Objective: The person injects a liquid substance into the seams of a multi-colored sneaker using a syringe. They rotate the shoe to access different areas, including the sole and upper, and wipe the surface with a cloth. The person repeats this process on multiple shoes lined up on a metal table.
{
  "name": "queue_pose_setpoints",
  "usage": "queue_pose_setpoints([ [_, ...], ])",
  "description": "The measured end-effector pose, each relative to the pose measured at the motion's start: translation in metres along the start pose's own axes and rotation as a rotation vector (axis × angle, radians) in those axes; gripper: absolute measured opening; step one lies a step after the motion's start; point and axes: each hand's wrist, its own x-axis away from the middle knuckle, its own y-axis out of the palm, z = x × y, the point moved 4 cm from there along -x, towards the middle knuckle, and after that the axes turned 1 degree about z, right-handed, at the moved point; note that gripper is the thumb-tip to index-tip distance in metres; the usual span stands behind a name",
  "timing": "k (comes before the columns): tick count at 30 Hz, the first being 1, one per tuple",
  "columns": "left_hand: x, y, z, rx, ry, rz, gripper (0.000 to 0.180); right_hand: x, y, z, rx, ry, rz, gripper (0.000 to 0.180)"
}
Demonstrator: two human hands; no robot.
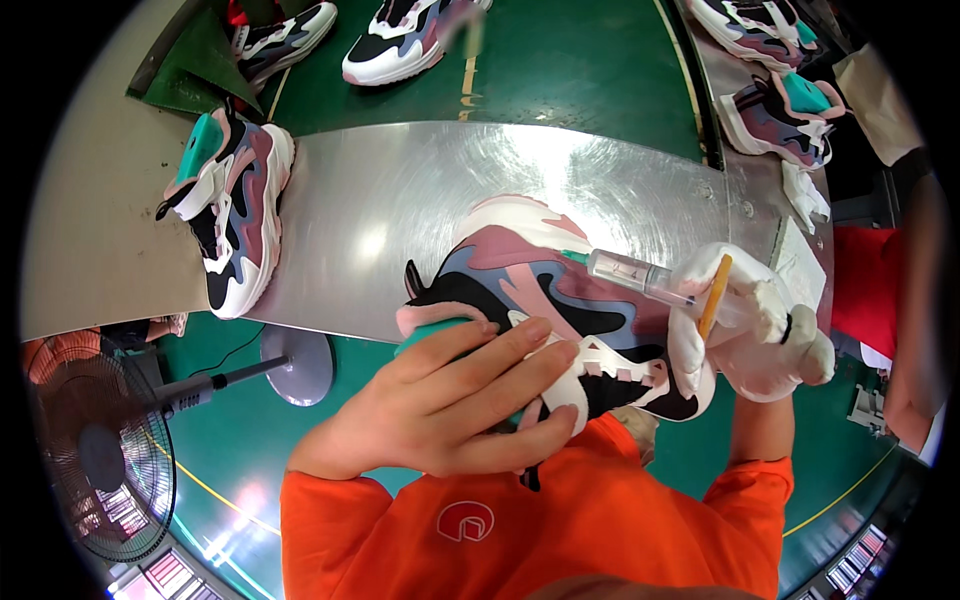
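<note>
A multicoloured sneaker (590, 305) in mauve, black, blue-grey, pink and white is held tilted on its side in front of me. My bare left hand (465, 395) closes over its tongue and collar, fingers spread across the strap and lacing area. My right hand (755, 340), in a white glove, grips a clear syringe (625, 270) whose green tip lies at the sole edge. An orange-yellow stick (715, 297) also sits between the gloved fingers. What its lower end looks like is hidden by the hand. The right hand is beside the sneaker's toe.
Another sneaker (245, 210) rests on the metal bench (350, 220) at left. More stand on the green belt (560, 70) and at the right, such as one sneaker (780, 115). White paper (798, 262) lies right of my glove. A standing fan (105, 455) is at left; a person's arm (915, 300) is at right.
</note>
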Motion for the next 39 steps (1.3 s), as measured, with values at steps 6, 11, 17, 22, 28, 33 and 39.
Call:
queue_pose_setpoints([
  [6, 0.006, 0.006, 0.000, 0.012, -0.033, 0.052, 0.022, -0.004, -0.004, 0.005, -0.101, 0.003, -0.052, 0.074],
  [11, 0.009, 0.007, 0.000, -0.001, -0.011, 0.079, 0.024, -0.009, 0.001, 0.002, -0.067, 0.082, -0.003, 0.090],
  [17, 0.008, 0.008, 0.000, 0.009, -0.019, 0.041, 0.023, -0.003, -0.008, -0.003, 0.045, 0.150, 0.008, 0.086],
  [22, 0.011, 0.008, 0.003, -0.010, -0.018, 0.014, 0.023, 0.025, -0.033, -0.002, 0.125, 0.244, 0.039, 0.071],
  [28, 0.012, 0.010, 0.002, -0.012, 0.017, 0.020, 0.026, 0.007, -0.027, -0.011, 0.123, 0.196, -0.255, 0.084],
  [33, 0.014, 0.011, 0.002, -0.015, 0.011, 0.034, 0.026, 0.004, -0.005, -0.021, 0.202, 0.237, -0.146, 0.081],
  [39, 0.014, 0.011, 0.003, -0.002, -0.008, 0.031, 0.026, 0.005, 0.006, -0.036, 0.268, 0.266, -0.076, 0.077],
])
